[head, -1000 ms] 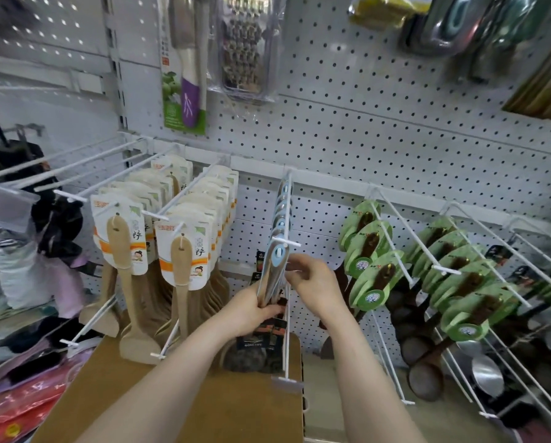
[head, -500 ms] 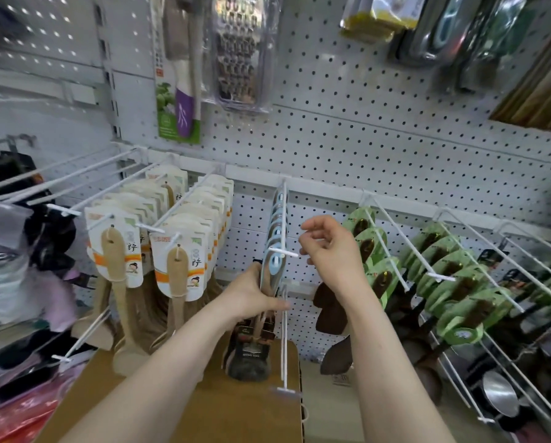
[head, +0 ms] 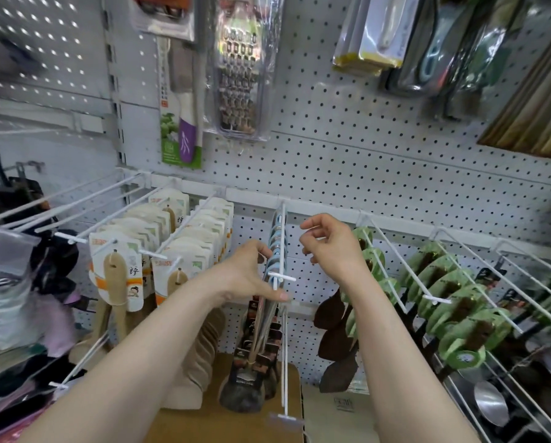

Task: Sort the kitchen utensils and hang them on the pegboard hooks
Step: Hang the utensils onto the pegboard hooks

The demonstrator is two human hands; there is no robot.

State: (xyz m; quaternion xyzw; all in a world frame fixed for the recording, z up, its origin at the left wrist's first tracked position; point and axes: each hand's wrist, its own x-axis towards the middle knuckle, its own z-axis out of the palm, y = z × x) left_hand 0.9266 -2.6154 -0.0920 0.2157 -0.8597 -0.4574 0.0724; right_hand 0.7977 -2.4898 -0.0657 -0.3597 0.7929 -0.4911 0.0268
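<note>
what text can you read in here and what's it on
"铲" (likely): big character on the wooden spatula cards.
Too small: the red strip atop those cards.
Blurred: the green card of the purple-handled tool.
Unreadable: the dark utensil packs, green tags, small sticker.

A shop — white pegboard [head: 363, 148] hung with hooks [head: 282, 277] of packaged, labelled utensils [head: 117, 270]
</note>
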